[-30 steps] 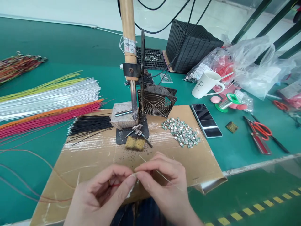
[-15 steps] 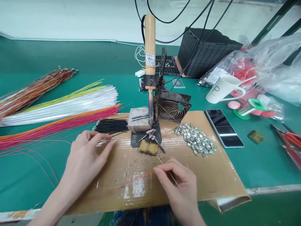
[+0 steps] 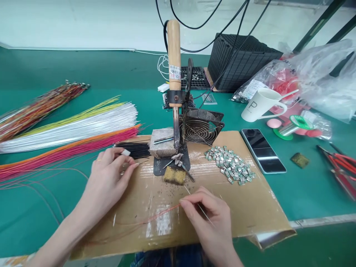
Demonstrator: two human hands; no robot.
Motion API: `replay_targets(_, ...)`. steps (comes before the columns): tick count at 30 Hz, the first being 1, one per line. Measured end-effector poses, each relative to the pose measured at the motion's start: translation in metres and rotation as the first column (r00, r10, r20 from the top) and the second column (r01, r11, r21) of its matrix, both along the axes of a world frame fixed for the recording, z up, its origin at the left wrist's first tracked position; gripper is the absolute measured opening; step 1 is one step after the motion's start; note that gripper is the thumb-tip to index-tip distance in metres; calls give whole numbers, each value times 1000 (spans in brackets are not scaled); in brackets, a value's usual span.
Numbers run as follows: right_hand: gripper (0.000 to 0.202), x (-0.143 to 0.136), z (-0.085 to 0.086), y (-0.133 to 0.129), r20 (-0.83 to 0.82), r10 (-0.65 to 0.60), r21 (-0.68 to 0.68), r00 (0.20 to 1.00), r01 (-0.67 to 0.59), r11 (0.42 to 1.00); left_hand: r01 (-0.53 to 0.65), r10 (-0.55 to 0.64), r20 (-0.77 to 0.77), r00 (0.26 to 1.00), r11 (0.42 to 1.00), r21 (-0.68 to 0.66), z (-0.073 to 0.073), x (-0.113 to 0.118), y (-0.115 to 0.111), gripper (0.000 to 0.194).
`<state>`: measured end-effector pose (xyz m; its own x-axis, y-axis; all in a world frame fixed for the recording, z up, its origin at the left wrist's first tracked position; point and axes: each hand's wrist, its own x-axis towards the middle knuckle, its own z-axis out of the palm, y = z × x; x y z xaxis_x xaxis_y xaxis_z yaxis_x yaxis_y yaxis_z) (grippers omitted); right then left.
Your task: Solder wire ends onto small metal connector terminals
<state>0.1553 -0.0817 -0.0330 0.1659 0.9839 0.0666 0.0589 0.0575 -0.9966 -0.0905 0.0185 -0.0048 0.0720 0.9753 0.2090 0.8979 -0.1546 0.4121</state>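
My left hand [image 3: 109, 176] is at the near end of a bundle of short black wires [image 3: 136, 150], its thumb and forefinger pinched on a thin black wire [image 3: 143, 162]. A small white patch shows at its fingers. Lower right, my right hand [image 3: 208, 213] pinches a red wire [image 3: 164, 212] that trails left across the cardboard. A thin pale strand [image 3: 187, 190] also passes through its fingers. Between and beyond the hands, a wooden-handled soldering iron [image 3: 174, 48] stands tip down in a stand, above a yellow sponge [image 3: 174, 175].
Small metal-and-green connectors [image 3: 232, 165] lie heaped on the cardboard [image 3: 222, 218]. Right of them are a phone [image 3: 263, 150], mug [image 3: 261, 105], solder spool [image 3: 292, 128] and red-handled pliers [image 3: 345, 167]. Red, white and yellow wire bundles [image 3: 83, 120] lie left. A fan [image 3: 201, 128] stands behind the iron.
My left hand has shifted slightly right and its fingers have closed at the black wires. The right hand still holds the red wire. The whole view has moved slightly.
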Motion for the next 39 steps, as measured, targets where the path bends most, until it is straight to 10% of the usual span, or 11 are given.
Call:
replay_targets(11, 13, -16, 22, 15, -52, 50, 71, 997, -47, 996, 17, 48, 414, 909, 988, -152, 4, 14, -80, 23)
replay_targets(25, 14, -14, 28, 15, -13, 36, 118, 999, -34, 992, 279, 84, 705, 704, 880, -384, 14, 49, -84, 25)
replay_targets(39, 15, -14, 28, 12, -23, -20, 131, 1000, 22, 991, 146, 204, 743, 638, 915, -376, 12, 71, -85, 27)
